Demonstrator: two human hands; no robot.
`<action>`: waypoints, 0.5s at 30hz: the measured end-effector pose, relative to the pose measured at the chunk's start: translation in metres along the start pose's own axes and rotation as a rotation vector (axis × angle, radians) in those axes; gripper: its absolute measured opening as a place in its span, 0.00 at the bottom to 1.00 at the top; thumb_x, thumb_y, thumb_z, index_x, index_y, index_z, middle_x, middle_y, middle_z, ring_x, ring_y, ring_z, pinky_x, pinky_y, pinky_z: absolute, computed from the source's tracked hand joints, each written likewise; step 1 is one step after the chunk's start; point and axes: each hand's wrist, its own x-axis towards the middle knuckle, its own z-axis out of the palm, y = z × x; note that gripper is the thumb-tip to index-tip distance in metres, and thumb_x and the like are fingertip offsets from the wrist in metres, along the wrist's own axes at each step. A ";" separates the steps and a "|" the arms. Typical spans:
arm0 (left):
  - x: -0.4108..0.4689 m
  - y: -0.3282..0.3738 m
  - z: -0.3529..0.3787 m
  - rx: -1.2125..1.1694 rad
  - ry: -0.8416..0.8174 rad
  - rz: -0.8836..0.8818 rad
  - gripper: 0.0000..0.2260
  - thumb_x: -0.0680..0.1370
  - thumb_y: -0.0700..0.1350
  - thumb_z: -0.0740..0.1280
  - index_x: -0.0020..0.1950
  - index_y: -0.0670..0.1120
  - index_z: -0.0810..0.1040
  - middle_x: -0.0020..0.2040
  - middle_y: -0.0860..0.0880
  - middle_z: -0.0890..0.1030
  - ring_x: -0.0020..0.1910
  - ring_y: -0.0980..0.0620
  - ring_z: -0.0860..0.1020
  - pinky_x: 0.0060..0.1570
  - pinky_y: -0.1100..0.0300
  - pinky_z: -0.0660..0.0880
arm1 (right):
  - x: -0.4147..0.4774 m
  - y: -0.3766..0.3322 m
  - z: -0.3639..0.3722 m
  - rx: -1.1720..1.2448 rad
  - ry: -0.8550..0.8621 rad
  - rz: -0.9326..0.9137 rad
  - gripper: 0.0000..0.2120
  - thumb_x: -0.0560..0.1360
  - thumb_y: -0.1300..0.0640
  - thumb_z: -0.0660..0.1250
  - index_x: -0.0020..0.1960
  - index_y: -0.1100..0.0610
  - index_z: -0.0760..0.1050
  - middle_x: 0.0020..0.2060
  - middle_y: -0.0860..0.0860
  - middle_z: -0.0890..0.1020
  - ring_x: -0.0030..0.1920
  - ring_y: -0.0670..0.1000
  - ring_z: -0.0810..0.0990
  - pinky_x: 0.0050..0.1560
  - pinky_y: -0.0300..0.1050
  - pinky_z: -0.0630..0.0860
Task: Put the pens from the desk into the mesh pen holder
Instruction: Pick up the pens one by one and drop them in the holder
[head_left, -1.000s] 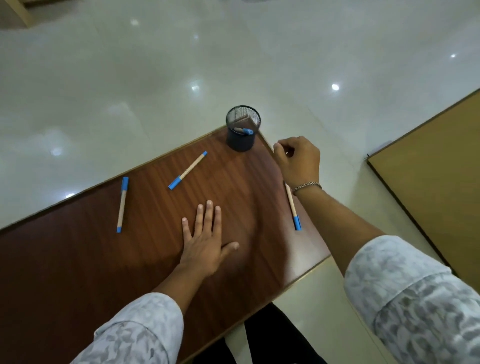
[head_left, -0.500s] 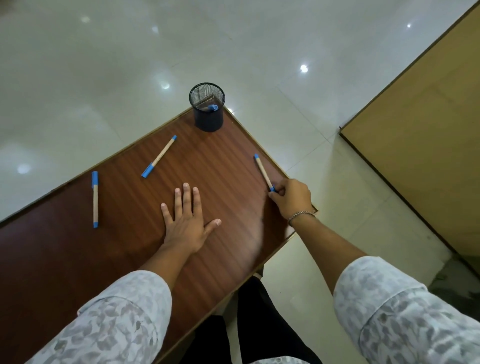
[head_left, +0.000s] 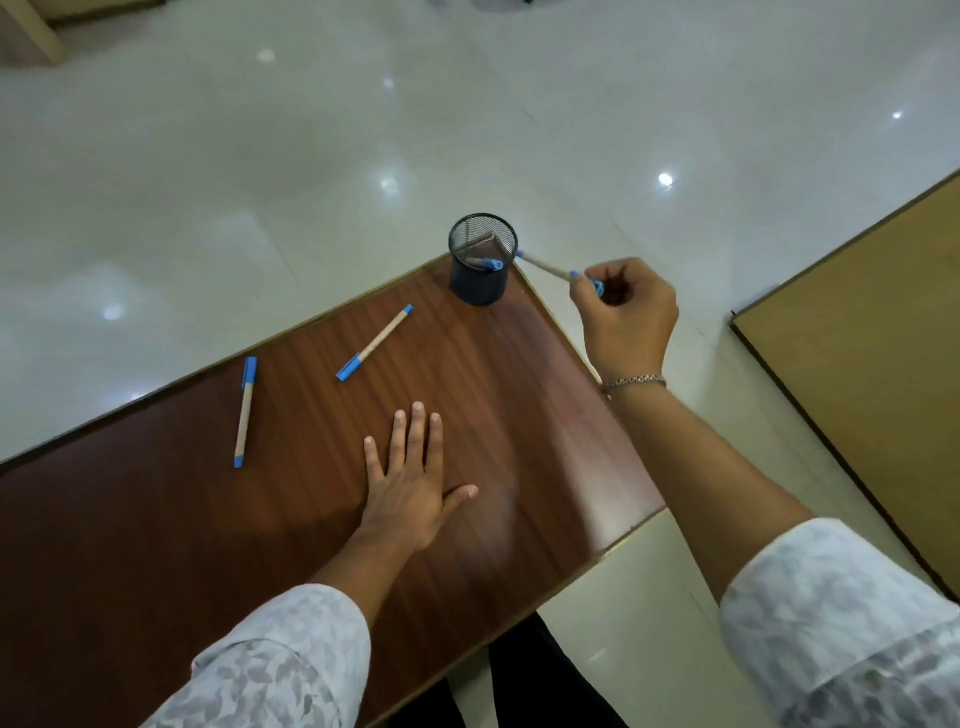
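A black mesh pen holder (head_left: 480, 280) stands at the far corner of the brown desk (head_left: 519, 415), with one blue-capped pen inside. My right hand (head_left: 626, 312) pinches a tan pen with blue ends (head_left: 545, 266) in the air, its tip just right of the holder's rim. My left hand (head_left: 410, 488) lies flat on the desk, fingers spread, holding nothing. Two more tan-and-blue pens lie on the desk: one (head_left: 375, 343) left of the holder, another (head_left: 245, 413) further left.
The desk's right edge runs under my right wrist, with glossy tiled floor (head_left: 363, 156) beyond. A light wooden table (head_left: 872, 332) stands to the right. My dark trousers (head_left: 540, 686) show below the desk's near edge.
My right hand has lifted the pen from the desk's right edge and carried it up to the holder's rim. The left hand has stayed flat.
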 end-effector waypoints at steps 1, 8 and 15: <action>0.001 0.000 0.000 0.003 -0.002 -0.002 0.47 0.73 0.76 0.39 0.79 0.47 0.27 0.80 0.44 0.26 0.79 0.42 0.28 0.74 0.32 0.34 | 0.009 -0.006 0.008 -0.016 -0.012 -0.027 0.06 0.70 0.56 0.76 0.37 0.54 0.80 0.29 0.44 0.80 0.29 0.40 0.75 0.32 0.29 0.70; 0.002 -0.002 0.006 -0.017 0.042 -0.006 0.45 0.75 0.75 0.42 0.77 0.49 0.24 0.80 0.45 0.27 0.80 0.43 0.29 0.72 0.36 0.31 | 0.042 -0.010 0.074 -0.249 -0.239 -0.068 0.06 0.70 0.52 0.76 0.40 0.53 0.82 0.33 0.45 0.81 0.35 0.45 0.79 0.38 0.36 0.74; 0.002 -0.004 0.003 -0.029 0.036 0.023 0.47 0.77 0.74 0.49 0.80 0.48 0.29 0.82 0.44 0.30 0.80 0.44 0.30 0.75 0.36 0.34 | 0.025 -0.020 0.107 -0.251 -0.284 -0.359 0.06 0.75 0.53 0.74 0.44 0.56 0.83 0.42 0.52 0.81 0.43 0.48 0.77 0.45 0.37 0.70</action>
